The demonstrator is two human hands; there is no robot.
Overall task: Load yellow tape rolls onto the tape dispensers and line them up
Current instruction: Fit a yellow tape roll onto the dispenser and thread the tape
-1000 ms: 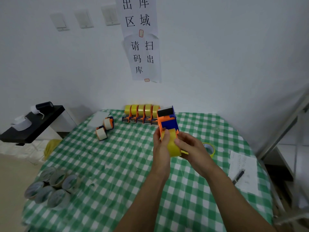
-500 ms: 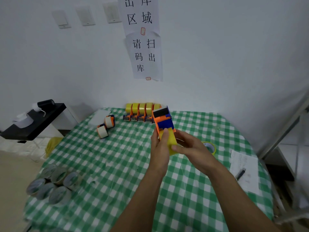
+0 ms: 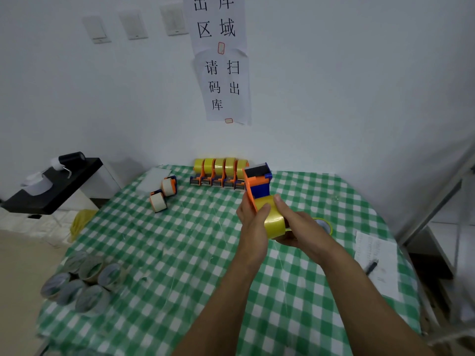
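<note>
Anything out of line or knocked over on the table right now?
Yes. Two dispensers holding white rolls lie askew left of the neat row of five yellow-loaded dispensers, outside the line. One loose yellow tape roll lies flat beyond the right hand.

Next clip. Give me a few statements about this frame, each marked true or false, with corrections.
1. The left hand and right hand together hold a dispenser with a yellow roll, up off the table. True.
2. The row of loaded dispensers stands at the table's near edge. False: it stands at the far edge, by the wall.
3. A pen lies on the paper at the right. True.
4. The two dispensers at back left carry yellow rolls. False: their rolls are pale, whitish.
</note>
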